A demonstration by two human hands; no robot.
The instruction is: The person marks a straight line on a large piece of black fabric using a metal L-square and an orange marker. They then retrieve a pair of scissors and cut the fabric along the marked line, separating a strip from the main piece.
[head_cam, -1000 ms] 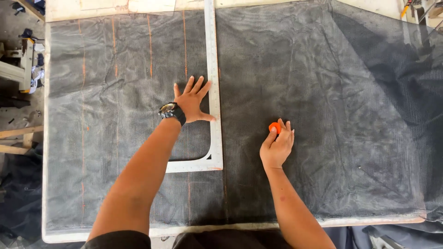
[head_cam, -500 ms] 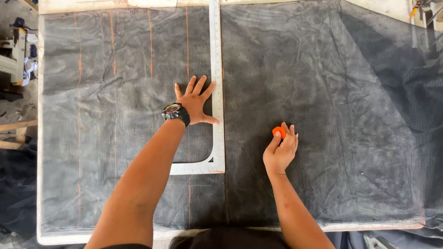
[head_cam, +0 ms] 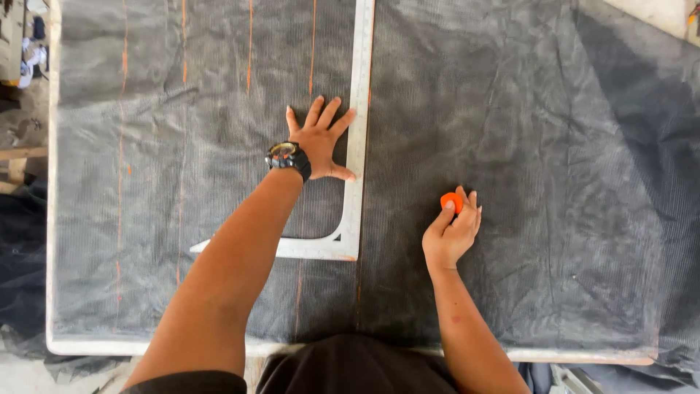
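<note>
We've got our left hand (head_cam: pixel 321 146) flat & splayed wide on the dark mesh fabric (head_cam: pixel 547 146), palm down, holding nothing; thumb and forefinger tips lie on the long arm of the L-shaped metal square (head_cam: pixel 355 175), which runs up past the fingertips and out the top of the view. A black wristwatch (head_cam: pixel 288 157) sits just behind that hand on the wrist. The square's short arm lies toward us from the hand, partly under the forearm, w/ its corner below and right of the thumb. Our right hand (head_cam: pixel 450 232) is well apart to the right of the square, curled narrow, fingertips pinching a small orange piece (head_cam: pixel 451 201) (chalk or similar, can't tell which) against the fabric. Orange lines (head_cam: pixel 249 51) run on the cloth left of and beyond the left hand. Fabric covers the white table (head_cam: pixel 51 219), whose edge shows far left of the left arm.
</note>
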